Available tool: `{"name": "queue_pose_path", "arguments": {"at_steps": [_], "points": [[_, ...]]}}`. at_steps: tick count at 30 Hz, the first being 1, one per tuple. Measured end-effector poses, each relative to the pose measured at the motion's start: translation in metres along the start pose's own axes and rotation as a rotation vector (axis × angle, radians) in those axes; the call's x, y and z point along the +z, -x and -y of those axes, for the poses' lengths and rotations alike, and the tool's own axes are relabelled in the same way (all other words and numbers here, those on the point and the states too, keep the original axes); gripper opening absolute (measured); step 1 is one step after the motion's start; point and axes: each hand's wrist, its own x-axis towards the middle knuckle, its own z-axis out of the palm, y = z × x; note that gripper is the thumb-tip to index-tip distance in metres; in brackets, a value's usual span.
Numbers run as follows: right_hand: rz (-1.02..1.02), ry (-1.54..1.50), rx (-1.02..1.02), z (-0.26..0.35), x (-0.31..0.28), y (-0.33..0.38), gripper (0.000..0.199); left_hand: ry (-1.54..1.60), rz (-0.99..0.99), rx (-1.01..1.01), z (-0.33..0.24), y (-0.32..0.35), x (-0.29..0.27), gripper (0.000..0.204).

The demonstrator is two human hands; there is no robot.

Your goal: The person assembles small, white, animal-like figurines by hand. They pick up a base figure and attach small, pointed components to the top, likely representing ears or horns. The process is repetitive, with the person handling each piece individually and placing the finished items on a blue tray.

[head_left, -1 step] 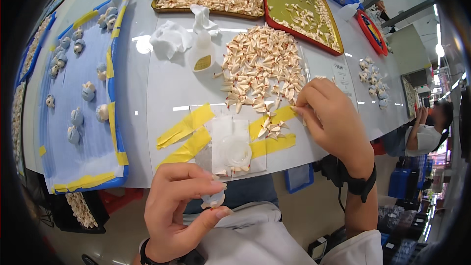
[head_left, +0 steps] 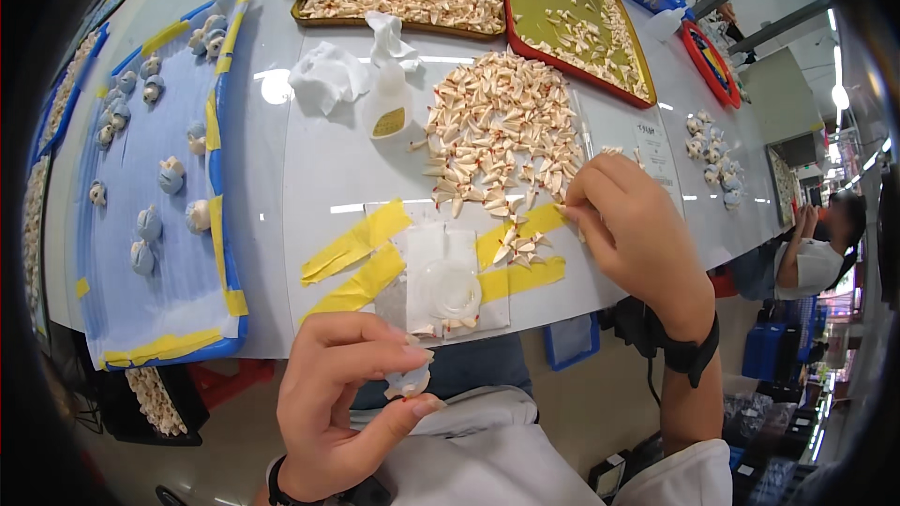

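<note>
Translucent pale plastic, a small moulded piece [head_left: 410,381], is sitting pinched between thumb and fingertips of the left hand [head_left: 347,403], raised close to the body below the table edge, apparently for close viewing. Right hand [head_left: 633,230] is reaching to the heap of small cream shell-like pieces with reddish tips [head_left: 497,131], fingers pressed together on one at the heap's edge. Yellow tape strips [head_left: 361,262] are fixing a clear plastic sheet with a round dish [head_left: 448,286] flat. White glossy table [head_left: 300,159] is also carrying a blue taped mat [head_left: 159,225], trays and a squeeze bottle [head_left: 389,103]; another person is working at far right.
</note>
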Motion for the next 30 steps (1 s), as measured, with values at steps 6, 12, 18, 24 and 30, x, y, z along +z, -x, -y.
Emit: {"name": "queue_pose_path", "arguments": {"at_steps": [6,12,18,24,30], "points": [[0.055,0.025,-0.038,-0.003,-0.003,0.003,0.011,-0.077,0.079,0.058,0.002,-0.001,-0.009,0.031],[0.070,-0.014,0.006,-0.001,-0.006,-0.002,0.006,-0.068,0.050,0.068,-0.002,0.002,-0.008,0.034],[-0.189,-0.092,0.103,0.004,-0.023,0.003,0.007,-0.036,0.017,0.051,0.000,0.004,-0.013,0.034],[-0.349,-0.469,0.336,0.010,-0.029,0.021,0.018,0.085,0.052,0.019,0.003,0.003,-0.018,0.035],[-0.382,-0.814,0.432,0.022,-0.030,0.039,0.016,0.345,0.030,-0.054,0.003,0.001,-0.013,0.035]]}}
